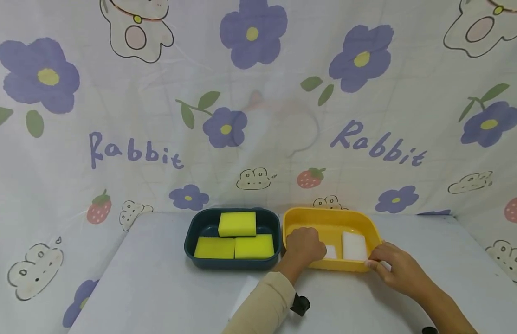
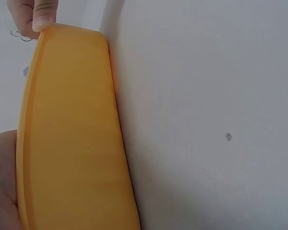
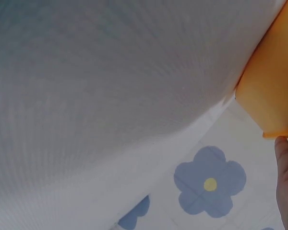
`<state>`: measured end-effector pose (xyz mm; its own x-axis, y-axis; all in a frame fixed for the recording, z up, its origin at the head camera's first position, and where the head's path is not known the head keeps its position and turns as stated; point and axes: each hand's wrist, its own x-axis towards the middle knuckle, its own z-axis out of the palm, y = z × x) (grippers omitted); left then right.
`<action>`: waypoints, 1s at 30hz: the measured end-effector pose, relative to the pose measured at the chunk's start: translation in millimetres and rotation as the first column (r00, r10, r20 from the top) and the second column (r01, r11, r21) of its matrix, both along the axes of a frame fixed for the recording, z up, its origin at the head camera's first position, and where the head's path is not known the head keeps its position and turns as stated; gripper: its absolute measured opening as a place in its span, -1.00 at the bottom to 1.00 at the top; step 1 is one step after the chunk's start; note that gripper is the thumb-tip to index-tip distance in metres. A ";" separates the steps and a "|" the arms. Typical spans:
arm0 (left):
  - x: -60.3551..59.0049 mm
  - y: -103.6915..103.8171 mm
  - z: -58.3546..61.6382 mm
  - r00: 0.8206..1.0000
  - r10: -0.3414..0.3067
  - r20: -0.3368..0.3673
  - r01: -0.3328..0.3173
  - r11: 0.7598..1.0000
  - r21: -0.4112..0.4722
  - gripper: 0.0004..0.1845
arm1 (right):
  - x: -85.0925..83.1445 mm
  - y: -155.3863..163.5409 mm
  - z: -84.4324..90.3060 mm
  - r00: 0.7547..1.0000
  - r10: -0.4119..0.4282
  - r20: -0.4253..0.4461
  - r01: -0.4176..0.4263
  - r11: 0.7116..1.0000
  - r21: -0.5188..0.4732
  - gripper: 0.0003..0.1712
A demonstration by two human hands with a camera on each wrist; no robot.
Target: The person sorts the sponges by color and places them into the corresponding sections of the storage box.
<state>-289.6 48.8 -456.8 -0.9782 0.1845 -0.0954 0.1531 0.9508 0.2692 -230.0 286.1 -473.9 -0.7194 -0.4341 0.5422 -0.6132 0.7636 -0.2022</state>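
Fingers of the left hand curl inside the yellow tray, covering a white sponge; right hand pinches its rim at 4 o'clock. Dark tray of yellow sponges sits at 9 o'clock.

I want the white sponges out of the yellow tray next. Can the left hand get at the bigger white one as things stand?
Probably yes. The left hand is already inside the yellow tray, beside the bigger white sponge, whose top lies uncovered. The right hand only grips the tray's near corner.
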 end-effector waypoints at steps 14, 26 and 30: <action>36.6 -38.1 -3.1 0.950 -0.248 -0.190 0.272 0.956 0.111 -0.54 | -1.6 0.4 -2.9 1.000 0.023 -0.014 -0.023 1.000 -0.021 -0.61; 91.7 -101.8 0.1 0.807 -0.590 0.025 0.590 0.805 -0.065 0.00 | -1.9 3.5 -5.4 0.995 0.070 -0.067 -0.073 0.996 -0.044 -0.60; 101.0 -129.9 0.0 0.833 -0.551 0.051 0.554 0.829 -0.074 -0.12 | -2.9 3.8 -4.5 0.996 0.073 -0.051 -0.074 0.997 -0.033 -0.60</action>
<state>-188.6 -81.1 -456.9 -0.7124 0.6837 -0.1582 0.6536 0.7285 0.2054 -232.9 289.8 -478.4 -0.6583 -0.4649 0.5921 -0.6772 0.7091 -0.1962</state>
